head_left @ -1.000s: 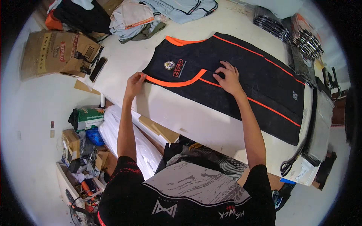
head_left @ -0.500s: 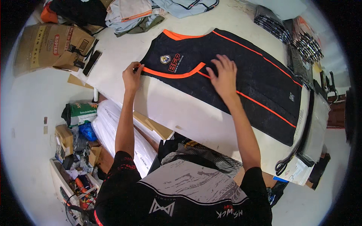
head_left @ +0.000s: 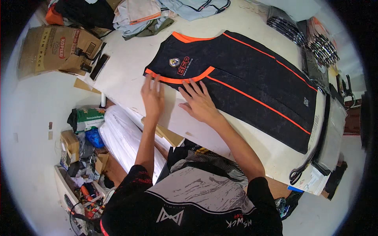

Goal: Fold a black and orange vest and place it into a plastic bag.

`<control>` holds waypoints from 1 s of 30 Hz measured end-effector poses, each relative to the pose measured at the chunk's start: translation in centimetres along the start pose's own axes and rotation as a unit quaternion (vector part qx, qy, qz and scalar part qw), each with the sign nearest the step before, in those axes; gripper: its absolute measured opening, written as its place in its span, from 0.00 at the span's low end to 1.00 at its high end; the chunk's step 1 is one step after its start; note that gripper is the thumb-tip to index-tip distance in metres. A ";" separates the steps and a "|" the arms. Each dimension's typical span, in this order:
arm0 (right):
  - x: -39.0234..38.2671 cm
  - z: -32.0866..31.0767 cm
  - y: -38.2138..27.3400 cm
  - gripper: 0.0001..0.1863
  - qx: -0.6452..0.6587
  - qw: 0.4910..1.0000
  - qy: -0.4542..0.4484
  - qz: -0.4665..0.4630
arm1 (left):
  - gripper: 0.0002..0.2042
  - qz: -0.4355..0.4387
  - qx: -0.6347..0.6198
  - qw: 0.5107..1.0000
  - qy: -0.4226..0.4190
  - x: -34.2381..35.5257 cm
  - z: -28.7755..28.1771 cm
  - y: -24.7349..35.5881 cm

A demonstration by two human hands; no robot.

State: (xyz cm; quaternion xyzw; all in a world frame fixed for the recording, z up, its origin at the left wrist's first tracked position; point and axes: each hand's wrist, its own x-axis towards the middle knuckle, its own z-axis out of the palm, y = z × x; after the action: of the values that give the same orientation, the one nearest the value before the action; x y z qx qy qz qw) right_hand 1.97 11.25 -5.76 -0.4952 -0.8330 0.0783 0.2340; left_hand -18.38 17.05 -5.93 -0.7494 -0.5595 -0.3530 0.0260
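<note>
A black sleeveless jersey with orange trim and orange piping lies flat across the white table, its armhole edges to the left and its hem to the right. A round badge and red lettering sit on its chest. My left hand rests at the near orange armhole edge by the shoulder, fingers stretched over the trim and slightly blurred. Farther right along the same curved edge, my right hand lies with its fingers spread, fingertips touching the trim. Neither hand grips the cloth.
A brown carton and a dark phone-like slab are at the left. Folded clothes lie at the back. Plastic-wrapped packs stand at the far right. Black scissors lie near the right table edge. White wrapped rolls lean below.
My left hand has let go of the shoulder corner and opened over the trim. My right hand has moved left from the jersey's middle to the armhole edge.
</note>
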 end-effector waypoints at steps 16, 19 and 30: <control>-11.9 -6.5 4.1 0.36 -0.086 0.988 -0.015 0.127 | 0.34 -0.067 0.095 0.981 -0.153 1.1 1.4 -3.1; -17.4 -9.8 5.6 0.36 -0.118 0.973 -0.024 0.198 | 0.36 -0.060 0.121 0.981 -0.140 1.2 1.9 -3.7; -31.6 -15.8 15.9 0.35 -0.256 0.849 0.110 0.448 | 0.33 0.030 0.074 0.988 -0.133 1.3 3.6 -9.5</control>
State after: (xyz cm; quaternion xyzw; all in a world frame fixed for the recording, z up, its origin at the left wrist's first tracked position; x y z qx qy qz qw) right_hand 34.51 -9.66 -7.55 -0.8624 -0.4799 -0.0965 0.1286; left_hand -24.51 23.18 -11.32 -0.8025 -0.5594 -0.2068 0.0170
